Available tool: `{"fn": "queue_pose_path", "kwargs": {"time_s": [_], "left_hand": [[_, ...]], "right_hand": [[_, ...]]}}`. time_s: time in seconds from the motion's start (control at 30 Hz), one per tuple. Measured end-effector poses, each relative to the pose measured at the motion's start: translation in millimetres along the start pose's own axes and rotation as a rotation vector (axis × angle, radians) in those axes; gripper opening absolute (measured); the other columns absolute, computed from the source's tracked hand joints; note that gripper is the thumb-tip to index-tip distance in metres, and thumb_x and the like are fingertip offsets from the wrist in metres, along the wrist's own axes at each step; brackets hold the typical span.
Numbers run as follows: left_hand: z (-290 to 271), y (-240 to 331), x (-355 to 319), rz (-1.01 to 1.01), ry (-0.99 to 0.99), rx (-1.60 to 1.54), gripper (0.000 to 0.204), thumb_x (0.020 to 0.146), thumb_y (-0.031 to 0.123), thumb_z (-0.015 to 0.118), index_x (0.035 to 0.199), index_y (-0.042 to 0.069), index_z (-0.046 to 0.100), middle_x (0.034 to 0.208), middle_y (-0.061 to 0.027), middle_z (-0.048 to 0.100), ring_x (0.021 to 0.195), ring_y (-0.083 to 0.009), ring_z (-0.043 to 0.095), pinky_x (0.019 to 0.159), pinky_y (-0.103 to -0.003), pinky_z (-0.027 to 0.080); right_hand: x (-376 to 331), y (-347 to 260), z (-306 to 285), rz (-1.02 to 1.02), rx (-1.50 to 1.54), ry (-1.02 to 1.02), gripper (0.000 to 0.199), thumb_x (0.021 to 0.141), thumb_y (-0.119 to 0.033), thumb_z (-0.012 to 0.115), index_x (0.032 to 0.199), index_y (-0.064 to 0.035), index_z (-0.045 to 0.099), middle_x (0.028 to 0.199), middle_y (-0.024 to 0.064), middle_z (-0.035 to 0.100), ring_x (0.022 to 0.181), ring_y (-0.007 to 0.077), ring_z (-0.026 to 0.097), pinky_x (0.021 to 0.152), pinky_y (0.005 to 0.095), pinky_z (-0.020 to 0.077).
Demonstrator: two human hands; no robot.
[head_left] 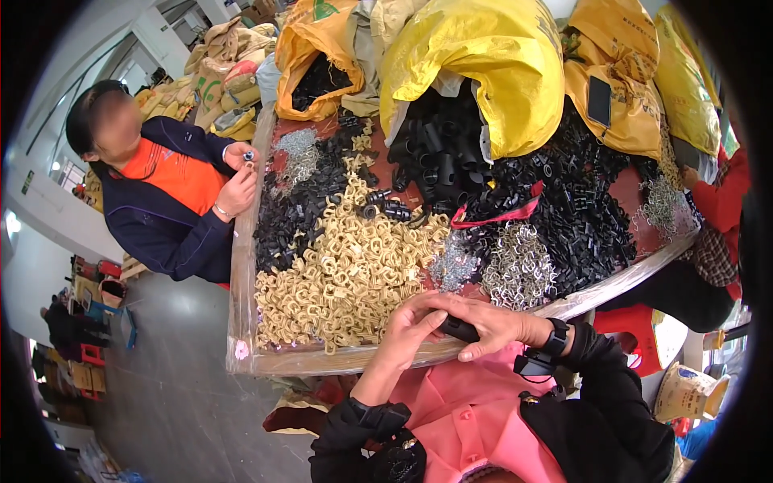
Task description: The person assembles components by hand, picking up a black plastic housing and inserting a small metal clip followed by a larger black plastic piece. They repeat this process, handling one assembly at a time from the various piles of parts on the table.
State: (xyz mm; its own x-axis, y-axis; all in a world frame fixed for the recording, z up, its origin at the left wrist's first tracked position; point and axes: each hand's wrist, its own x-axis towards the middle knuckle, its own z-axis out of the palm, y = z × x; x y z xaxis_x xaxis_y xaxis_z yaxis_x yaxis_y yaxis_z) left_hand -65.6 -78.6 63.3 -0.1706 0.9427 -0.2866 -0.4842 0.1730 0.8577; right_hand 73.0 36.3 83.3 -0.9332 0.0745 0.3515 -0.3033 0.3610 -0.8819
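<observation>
One head-worn fisheye view, looking steeply down over the worktable (pixel 241 322) from its near edge, close in. The table's far side bends toward the upper rim, the floor (pixel 177 386) curves away left of the table, corners vignetted black.

Matt black plastic tubes (pixel 439 153) upper centre, shiny wire metal clips (pixel 519 266) mid-right, dull tan plastic pieces (pixel 346 274), glossy yellow woven sacks (pixel 491 64).
</observation>
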Motion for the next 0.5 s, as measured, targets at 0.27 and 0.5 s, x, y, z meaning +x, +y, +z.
{"fn": "queue_pose_path", "kwargs": {"time_s": [0.27, 0.5], "left_hand": [[12, -11, 2, 0.051, -0.093, -0.061, 0.053, 0.071, 0.003, 0.066, 0.119, 0.004, 0.043, 0.112, -0.0049, 0.051, 0.094, -0.0126, 0.052, 0.075, -0.024, 0.046], [17, -11, 5, 0.033, -0.172, -0.090, 0.063, 0.065, 0.001, 0.070, 0.121, 0.005, 0.041, 0.118, -0.0044, 0.047, 0.103, -0.0150, 0.047, 0.087, -0.028, 0.040]], "right_hand": [[-10, 2, -5, -0.022, -0.034, 0.046, 0.078, 0.068, -0.039, 0.065, 0.124, 0.0028, 0.032, 0.116, 0.0181, 0.045, 0.109, 0.0335, 0.043, 0.094, 0.0409, 0.0316], [-13, -3, -4, -0.086, -0.125, 0.164, 0.069, 0.068, -0.037, 0.065, 0.118, 0.0034, 0.040, 0.114, 0.0186, 0.047, 0.104, 0.0337, 0.047, 0.090, 0.0412, 0.0357]]}}
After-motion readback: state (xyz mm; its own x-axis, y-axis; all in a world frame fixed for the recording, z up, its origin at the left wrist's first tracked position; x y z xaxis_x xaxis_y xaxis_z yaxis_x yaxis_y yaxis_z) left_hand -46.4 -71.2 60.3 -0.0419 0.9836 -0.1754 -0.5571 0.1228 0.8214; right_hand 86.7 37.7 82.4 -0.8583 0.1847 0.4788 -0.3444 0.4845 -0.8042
